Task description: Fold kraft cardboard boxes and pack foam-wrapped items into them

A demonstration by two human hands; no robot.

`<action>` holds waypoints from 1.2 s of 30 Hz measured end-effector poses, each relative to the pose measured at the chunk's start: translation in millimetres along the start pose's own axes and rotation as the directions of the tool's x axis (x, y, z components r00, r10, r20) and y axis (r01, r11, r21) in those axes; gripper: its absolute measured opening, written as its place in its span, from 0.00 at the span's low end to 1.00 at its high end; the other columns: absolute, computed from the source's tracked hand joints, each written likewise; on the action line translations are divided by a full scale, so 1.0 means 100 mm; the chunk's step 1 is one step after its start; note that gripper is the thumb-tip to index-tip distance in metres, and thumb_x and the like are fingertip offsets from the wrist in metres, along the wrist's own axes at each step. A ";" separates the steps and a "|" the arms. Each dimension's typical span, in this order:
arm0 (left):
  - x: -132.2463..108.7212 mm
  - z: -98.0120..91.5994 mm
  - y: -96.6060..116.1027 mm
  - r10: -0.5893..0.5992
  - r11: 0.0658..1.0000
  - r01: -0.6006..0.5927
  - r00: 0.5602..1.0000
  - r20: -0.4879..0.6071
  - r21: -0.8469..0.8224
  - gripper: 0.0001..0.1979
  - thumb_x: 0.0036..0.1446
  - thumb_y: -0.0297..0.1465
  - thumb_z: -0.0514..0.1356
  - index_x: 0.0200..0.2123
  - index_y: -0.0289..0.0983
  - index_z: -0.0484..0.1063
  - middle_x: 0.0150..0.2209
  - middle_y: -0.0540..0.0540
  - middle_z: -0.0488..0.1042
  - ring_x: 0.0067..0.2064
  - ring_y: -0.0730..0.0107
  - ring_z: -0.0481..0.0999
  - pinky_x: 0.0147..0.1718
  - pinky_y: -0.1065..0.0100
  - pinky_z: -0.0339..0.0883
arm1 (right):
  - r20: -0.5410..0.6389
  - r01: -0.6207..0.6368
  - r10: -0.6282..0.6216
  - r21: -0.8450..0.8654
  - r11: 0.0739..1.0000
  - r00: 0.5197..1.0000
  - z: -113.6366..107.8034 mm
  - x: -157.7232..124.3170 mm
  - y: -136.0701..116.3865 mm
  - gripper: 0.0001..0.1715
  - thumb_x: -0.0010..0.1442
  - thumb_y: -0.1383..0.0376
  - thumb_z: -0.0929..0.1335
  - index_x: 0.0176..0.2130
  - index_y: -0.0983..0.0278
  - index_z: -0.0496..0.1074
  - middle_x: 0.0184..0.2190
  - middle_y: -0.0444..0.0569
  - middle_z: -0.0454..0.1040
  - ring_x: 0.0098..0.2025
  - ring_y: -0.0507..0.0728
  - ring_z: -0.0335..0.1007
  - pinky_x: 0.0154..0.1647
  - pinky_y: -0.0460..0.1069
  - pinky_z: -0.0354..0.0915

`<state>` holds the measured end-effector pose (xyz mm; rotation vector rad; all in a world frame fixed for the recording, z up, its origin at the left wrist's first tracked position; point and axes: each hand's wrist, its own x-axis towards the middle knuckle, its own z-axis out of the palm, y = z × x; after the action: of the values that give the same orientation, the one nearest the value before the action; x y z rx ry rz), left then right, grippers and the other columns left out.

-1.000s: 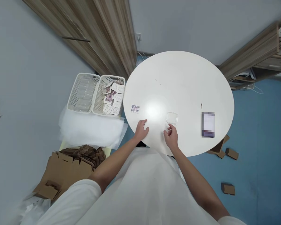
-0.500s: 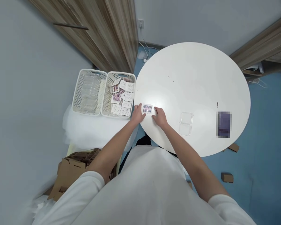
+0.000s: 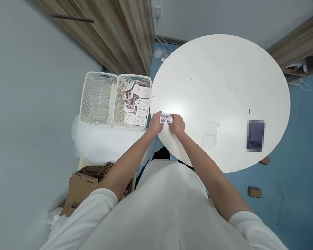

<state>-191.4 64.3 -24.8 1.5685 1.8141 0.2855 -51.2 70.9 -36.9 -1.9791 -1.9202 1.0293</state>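
A small white card (image 3: 166, 118) with two rows of purple, nail-shaped pieces, like press-on nails, is at the left edge of the round white table (image 3: 224, 69). My left hand (image 3: 155, 124) grips its left side, thumb below and fingers above. On the opposite side my right hand (image 3: 177, 124) pinches the card's right edge. Farther right on the table lies a clear plastic case (image 3: 210, 135), opened out flat with its two halves showing.
Left of the table stand a white basket (image 3: 115, 119) of clear plastic cases and another basket (image 3: 148, 119) of similar cards. A blurred dark purple object (image 3: 255, 136) lies at the table's right. Flattened cardboard boxes (image 3: 80, 189) are at lower left; a small box (image 3: 254, 192) is on the floor.
My right hand has closed in on the card's right edge, where before it was just apart from it. The whole view has shifted slightly.
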 end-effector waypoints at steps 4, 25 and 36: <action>-0.04 0.05 -0.02 0.058 0.998 -0.059 0.997 -0.051 -0.006 0.29 0.45 0.20 0.56 0.53 0.35 0.55 0.44 0.42 0.65 0.42 0.64 0.68 0.40 0.64 0.65 | -0.016 0.011 -0.011 0.003 1.000 1.000 0.00 -0.03 -0.01 0.34 0.49 0.71 0.65 0.55 0.61 0.55 0.48 0.54 0.61 0.50 0.62 0.57 0.49 0.57 0.57; -0.72 0.94 1.05 0.342 0.938 -0.333 0.935 0.097 -0.093 0.31 0.46 0.26 0.60 0.55 0.39 0.54 0.41 0.45 0.66 0.37 0.68 0.67 0.40 0.64 0.65 | 0.026 0.148 -0.159 0.240 0.959 0.987 -1.05 -1.12 1.38 0.41 0.53 0.70 0.63 0.61 0.55 0.44 0.49 0.51 0.59 0.45 0.57 0.63 0.46 0.56 0.64; -0.90 1.29 1.30 0.339 0.933 -0.357 0.916 0.214 0.051 0.29 0.46 0.30 0.62 0.52 0.40 0.58 0.44 0.44 0.66 0.44 0.61 0.67 0.41 0.61 0.63 | 0.049 0.203 -0.211 0.130 0.970 0.976 -1.24 -1.34 1.99 0.37 0.50 0.64 0.67 0.57 0.58 0.54 0.49 0.51 0.60 0.53 0.61 0.55 0.53 0.58 0.59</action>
<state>-8.4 -23.8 -9.5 1.9116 1.4036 0.2015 193.0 -42.8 -16.1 -1.6580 -1.9907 1.1353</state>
